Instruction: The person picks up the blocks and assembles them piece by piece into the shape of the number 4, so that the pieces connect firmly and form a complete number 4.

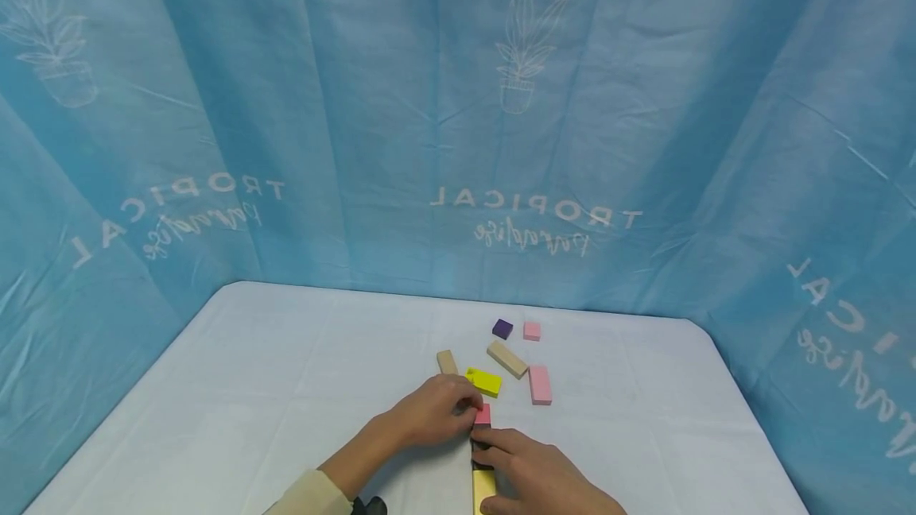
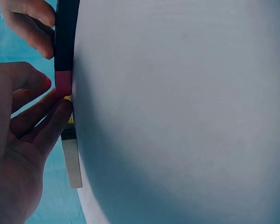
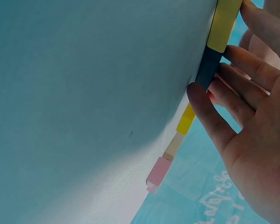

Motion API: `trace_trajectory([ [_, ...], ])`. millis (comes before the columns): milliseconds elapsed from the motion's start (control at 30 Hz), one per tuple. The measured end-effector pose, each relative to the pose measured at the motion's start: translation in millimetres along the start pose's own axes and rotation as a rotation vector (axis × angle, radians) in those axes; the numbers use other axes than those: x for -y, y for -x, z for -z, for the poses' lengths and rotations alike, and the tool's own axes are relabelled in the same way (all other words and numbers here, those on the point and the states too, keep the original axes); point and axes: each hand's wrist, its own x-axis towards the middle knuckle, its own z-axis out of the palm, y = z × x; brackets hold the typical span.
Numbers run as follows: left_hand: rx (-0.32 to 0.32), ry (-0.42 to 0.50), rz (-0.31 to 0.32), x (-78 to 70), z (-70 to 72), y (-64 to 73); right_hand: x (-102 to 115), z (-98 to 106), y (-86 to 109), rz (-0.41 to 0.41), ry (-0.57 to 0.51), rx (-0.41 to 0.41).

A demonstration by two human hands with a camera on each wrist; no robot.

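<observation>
Left hand [image 1: 438,412], loosely bent, touches the red block [image 1: 483,413]; right hand [image 1: 538,471], fingers relaxed, meets the dark block [image 3: 208,67]; 2 small blocks [image 1: 502,329] toward the table's [image 1: 322,372] far edge!

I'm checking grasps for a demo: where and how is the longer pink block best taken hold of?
Probably best: pinch the longer pink block across its long sides, toward the near end, coming from above and the right. It lies flat and narrow; the longer wooden block crowds its far left corner, while its right long side stands free.
</observation>
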Motion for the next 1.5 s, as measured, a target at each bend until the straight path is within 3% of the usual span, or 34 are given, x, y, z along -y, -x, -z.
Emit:
trace_trajectory([
  [300, -0.083, 0.044, 0.071, 3.3, 2.4, -6.8, -1, 0, 1.0, 0.020, 0.003, -0.004],
  [467, -0.180, -0.002, 0.059, 5.0, 3.4, -14.0, 0, 2, 0.2, -0.007, -0.005, 0.015],
  [600, -0.207, -0.026, 0.095, 5.0, 2.8, -19.7, 0, 1, 0.3, -0.010, -0.014, 0.014],
  [1233, -0.105, -0.060, 0.136, 16.3, -2.9, -33.9, 1, -1, 0.3, -0.044, -0.015, 0.020],
  [1500, -0.112, -0.038, 0.143, 15.0, -1.3, -32.4, 1, -1, 1.0, -0.019, -0.010, 0.011],
])
